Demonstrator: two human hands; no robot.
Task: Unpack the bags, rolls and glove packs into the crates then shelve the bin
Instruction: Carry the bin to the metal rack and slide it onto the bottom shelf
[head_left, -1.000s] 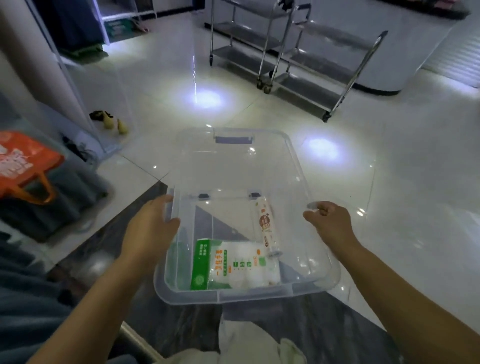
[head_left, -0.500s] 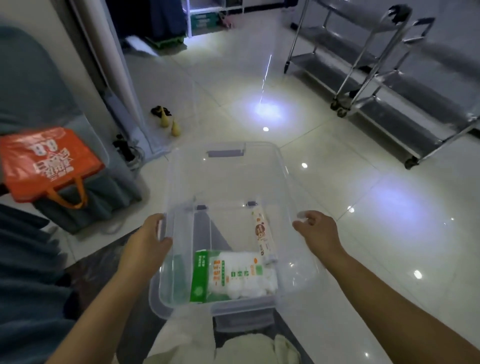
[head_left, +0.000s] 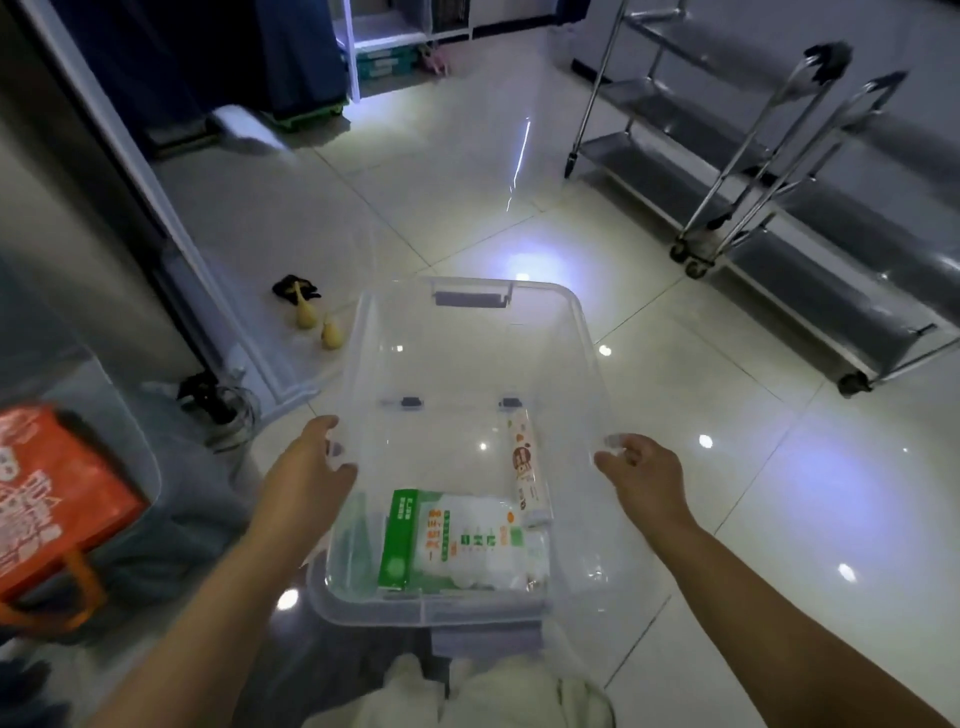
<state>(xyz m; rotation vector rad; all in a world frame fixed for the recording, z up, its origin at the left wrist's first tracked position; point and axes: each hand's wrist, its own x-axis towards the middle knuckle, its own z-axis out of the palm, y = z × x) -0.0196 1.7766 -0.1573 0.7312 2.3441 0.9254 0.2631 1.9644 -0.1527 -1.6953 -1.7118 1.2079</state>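
both hands clasp the long rims of the clear rectangular plastic bin (head_left: 467, 364), left hand (head_left: 306, 467) with fingers curled over the left rim, right hand (head_left: 641, 470) pinching the right rim, carrying it above the pale tiled floor (head_left: 753, 493). inside, at the near end, lie a green-and-white glove pack (head_left: 457, 540) and a slim white printed roll (head_left: 527, 465). it looks light, somewhat flexible and smooth-walled; the stiffer rims or the purple end handle (head_left: 470, 299) seem the best holds. steel trolleys (head_left: 753, 156) stand at the far right.
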